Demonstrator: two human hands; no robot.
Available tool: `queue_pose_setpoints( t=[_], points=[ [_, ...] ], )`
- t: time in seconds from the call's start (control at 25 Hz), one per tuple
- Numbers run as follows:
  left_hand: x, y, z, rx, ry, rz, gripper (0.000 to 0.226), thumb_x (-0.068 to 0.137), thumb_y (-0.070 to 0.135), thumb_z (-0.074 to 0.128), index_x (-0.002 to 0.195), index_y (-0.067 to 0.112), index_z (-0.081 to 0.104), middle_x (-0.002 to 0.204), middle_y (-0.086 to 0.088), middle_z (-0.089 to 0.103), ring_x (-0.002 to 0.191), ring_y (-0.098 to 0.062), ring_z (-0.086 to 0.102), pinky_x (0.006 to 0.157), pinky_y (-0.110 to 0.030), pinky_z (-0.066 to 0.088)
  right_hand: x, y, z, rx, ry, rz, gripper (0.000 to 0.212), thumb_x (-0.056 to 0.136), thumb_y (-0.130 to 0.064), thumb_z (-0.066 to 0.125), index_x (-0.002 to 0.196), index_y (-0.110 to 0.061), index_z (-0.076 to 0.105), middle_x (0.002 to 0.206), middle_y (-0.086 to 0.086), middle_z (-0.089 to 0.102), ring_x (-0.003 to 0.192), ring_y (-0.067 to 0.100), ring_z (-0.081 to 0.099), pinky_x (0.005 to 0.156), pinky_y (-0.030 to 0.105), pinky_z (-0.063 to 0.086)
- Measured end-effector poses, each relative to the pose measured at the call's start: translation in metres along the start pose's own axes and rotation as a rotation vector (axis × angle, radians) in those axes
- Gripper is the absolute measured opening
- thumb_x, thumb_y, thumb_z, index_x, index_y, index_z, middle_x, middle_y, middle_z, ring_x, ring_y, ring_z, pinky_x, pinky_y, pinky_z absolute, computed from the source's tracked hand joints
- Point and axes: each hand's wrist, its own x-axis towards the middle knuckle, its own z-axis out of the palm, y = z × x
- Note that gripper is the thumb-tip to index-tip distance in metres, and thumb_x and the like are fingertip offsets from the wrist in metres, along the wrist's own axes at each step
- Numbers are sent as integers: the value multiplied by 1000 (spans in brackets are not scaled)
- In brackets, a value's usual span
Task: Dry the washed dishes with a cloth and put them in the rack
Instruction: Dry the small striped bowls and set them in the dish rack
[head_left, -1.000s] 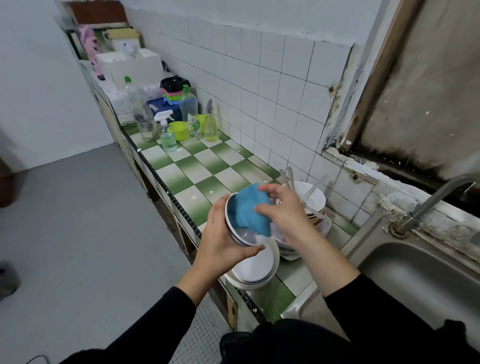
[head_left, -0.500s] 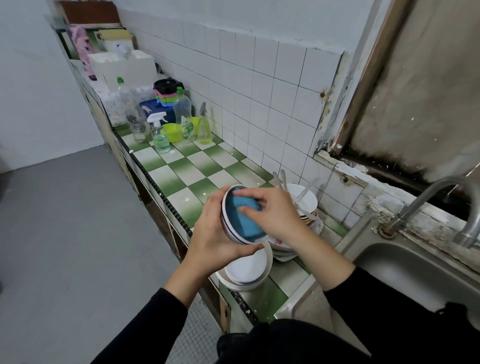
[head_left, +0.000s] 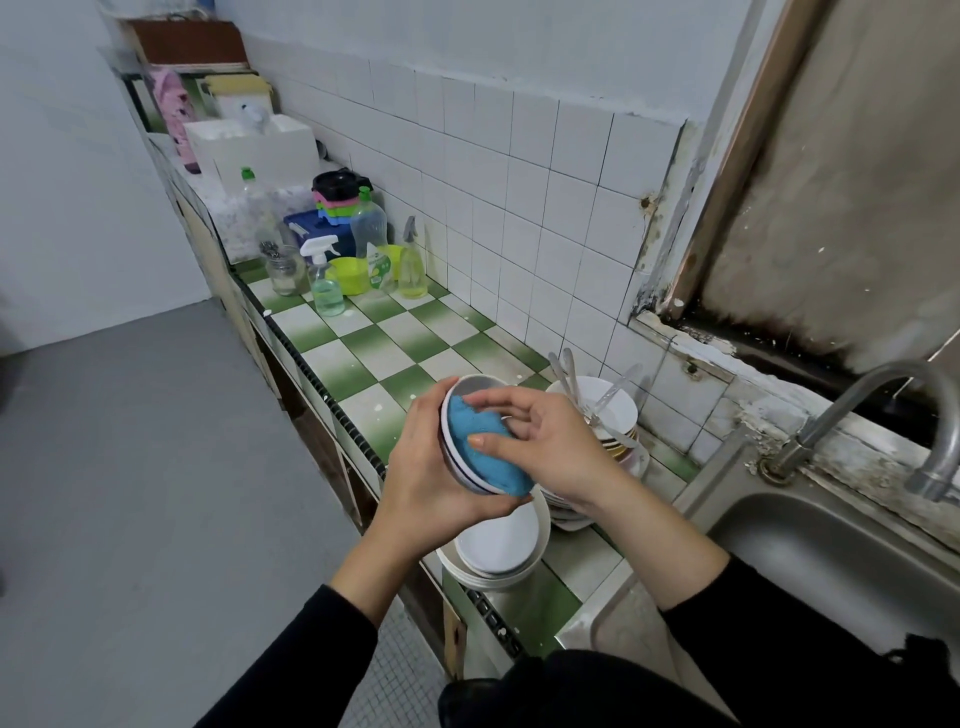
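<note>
At frame centre my left hand (head_left: 423, 486) cups the tilted bowl (head_left: 467, 457) from behind so its mouth faces my right hand (head_left: 550, 441), whose fingers press the cloth (head_left: 480, 441) inside.

Over the green-and-white checked tile bench (head_left: 363, 358), the left hand (head_left: 421, 478) has in its grip a white round bowl (head_left: 475, 387), with a blue cloth (head_left: 478, 441) inside it under the right hand (head_left: 558, 447). Beneath sits a stack of white bowls (head_left: 498, 545); behind it, a pile of white plates (head_left: 615, 413); rightmost, the steel sink (head_left: 831, 561).
</note>
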Motion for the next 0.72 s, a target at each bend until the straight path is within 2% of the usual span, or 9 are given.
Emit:
queue_pose_setpoints(
  t=[0.08,0.16,0.24,0.36,0.44,0.52,0.56,0.64,0.72],
  points=[
    [2,0,-6,-2,19,17,110,41,44,88,136,15,42,124,10,51,115,2,51,92,-7,38,-1,-4,-1,-23,-81,-1,40,85,3,68,110,-28,66,112,-1,68,107,12,65,94,30,53],
    [3,2,-11,-4,36,51,108,41,40,91,135,16,42,124,9,52,116,0,51,93,-9,38,-3,-8,-4,-238,-88,-96,43,87,-7,70,114,-40,63,121,-6,64,114,9,60,100,29,49],
    [3,6,-14,-19,56,59,107,42,45,89,135,21,41,124,14,51,116,1,51,94,-9,38,-8,-14,0,-404,-136,-168,46,86,-13,71,117,-46,59,125,-10,61,116,4,56,103,26,44],
    [0,6,-18,-33,54,53,109,41,50,89,135,18,43,125,11,53,117,-8,54,96,-18,43,-9,-19,-3,-642,-198,-213,47,84,-9,69,123,-36,64,123,-12,63,115,4,55,101,21,41],
    [-2,5,-18,-32,40,61,110,43,46,92,136,17,42,127,6,54,119,-10,54,98,-19,44,-5,-22,-7,-727,-50,-263,46,83,-2,66,121,-27,67,121,-6,63,113,8,55,100,14,37],
    [-1,8,-17,-35,41,74,108,44,42,93,136,19,42,129,8,53,120,-7,52,98,-15,41,-1,-18,2,-661,163,-301,42,82,1,65,117,-21,69,116,-1,64,109,13,57,100,21,40],
    [0,10,-18,-34,47,71,107,44,43,91,136,19,42,127,10,53,118,-5,53,97,-13,41,-1,-16,10,-595,174,-284,39,82,1,66,115,-20,69,113,-2,65,108,13,58,99,26,43],
    [4,11,-25,-22,72,47,107,40,49,86,135,22,43,121,15,53,111,0,55,91,-12,43,-3,-20,18,-485,-34,-231,36,83,1,66,111,-22,71,108,-5,66,105,11,60,97,31,47],
    [8,10,-32,-11,70,54,106,38,53,85,132,29,42,120,16,53,110,-3,55,90,-14,45,0,-34,3,-544,-282,-219,38,82,6,64,105,-22,72,107,-2,68,102,13,62,95,32,48]
  ],
)
